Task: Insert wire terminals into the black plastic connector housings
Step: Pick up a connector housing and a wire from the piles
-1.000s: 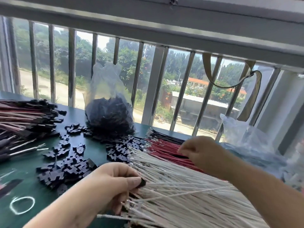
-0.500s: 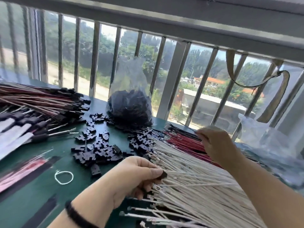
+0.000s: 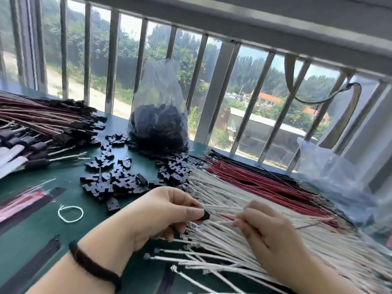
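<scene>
My left hand [image 3: 163, 213] pinches a small black connector housing [image 3: 205, 215] between thumb and fingers; a white wire [image 3: 222, 207] runs out of it to the right. My right hand [image 3: 267, 228] pinches a red wire [image 3: 227, 217] whose metal terminal points at the housing, a short gap from it. Both hands hover over a fan of white wires [image 3: 233, 251]. Red wires [image 3: 254, 181] and black wires [image 3: 244, 163] lie behind. Loose black housings [image 3: 114, 183] are heaped on the green table [image 3: 42, 230].
A clear bag of black housings [image 3: 159, 124] stands by the window bars. Finished wire bundles with housings [image 3: 42, 119] lie at the far left. A white string loop [image 3: 70, 213] rests on the table. A crumpled plastic bag [image 3: 331, 179] sits at right.
My right hand came back from the red wires with one red wire and now holds it in front of the housing. The left hand kept its hold on the housing.
</scene>
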`<state>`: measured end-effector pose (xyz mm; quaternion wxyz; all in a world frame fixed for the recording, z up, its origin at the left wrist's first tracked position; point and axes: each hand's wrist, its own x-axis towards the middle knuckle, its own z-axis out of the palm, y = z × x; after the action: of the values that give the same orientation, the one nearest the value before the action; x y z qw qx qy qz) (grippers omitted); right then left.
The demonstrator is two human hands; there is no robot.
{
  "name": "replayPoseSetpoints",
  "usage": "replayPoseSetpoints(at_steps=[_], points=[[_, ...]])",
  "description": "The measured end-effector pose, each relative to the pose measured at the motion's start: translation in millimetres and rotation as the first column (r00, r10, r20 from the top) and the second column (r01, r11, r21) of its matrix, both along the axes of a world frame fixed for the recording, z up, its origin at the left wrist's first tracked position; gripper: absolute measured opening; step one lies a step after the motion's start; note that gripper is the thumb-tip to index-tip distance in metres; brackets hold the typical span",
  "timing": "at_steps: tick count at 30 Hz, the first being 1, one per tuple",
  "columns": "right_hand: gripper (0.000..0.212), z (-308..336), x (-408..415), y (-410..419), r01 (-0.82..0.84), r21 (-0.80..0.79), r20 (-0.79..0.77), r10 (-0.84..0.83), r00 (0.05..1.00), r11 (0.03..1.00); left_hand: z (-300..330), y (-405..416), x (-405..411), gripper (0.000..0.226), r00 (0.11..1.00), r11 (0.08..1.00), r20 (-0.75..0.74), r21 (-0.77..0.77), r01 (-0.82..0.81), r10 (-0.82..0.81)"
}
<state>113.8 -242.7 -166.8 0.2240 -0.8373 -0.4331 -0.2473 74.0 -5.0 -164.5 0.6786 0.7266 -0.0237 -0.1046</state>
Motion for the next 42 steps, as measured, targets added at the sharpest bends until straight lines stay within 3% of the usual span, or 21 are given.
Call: replayPoseSetpoints(at_steps=[10, 17, 22, 28, 33, 36, 42], points=[[0.026, -2, -1, -1, -0.009, 0.096, -0.082, 0.017, 0.996, 0.995, -2, -3, 4, 0.011, 1.000, 0.998, -0.023, -0.065, 0.006, -0.007], [0.008, -1, -6, 3, 0.043, -0.002, 0.020, -0.043, 0.999, 0.999, 0, -3, 2, 0.022, 1.000, 0.994, -0.004, -0.100, 0.030, -0.031], [0.018, 1, -8, 3, 0.063, 0.031, 0.037, -0.065, 0.997, 0.997, 1, -2, 2, 0.028, 0.999, 0.991, -0.003, -0.124, 0.053, -0.054], [0.005, 3, -10, 4, 0.049, 0.024, 0.075, -0.050, 0.996, 0.999, 3, -4, 0, 0.024, 0.999, 0.990, -0.030, -0.140, 0.023, -0.028], [0.009, 5, -12, 4, 0.057, -0.008, 0.083, -0.057, 0.995, 0.998, 2, -6, 1, 0.024, 0.999, 0.989, -0.045, -0.147, 0.015, -0.022], [0.005, 6, -15, 6, 0.068, 0.009, 0.034, -0.069, 0.997, 0.998, 1, -8, 1, 0.020, 0.999, 0.992, -0.039, -0.125, 0.010, -0.016], [0.006, 14, -18, 9, 0.081, -0.032, -0.288, -0.087, 0.954, 0.996, 0, -10, 0, 0.005, 0.999, 1.000, 0.028, -0.026, -0.015, 0.016]])
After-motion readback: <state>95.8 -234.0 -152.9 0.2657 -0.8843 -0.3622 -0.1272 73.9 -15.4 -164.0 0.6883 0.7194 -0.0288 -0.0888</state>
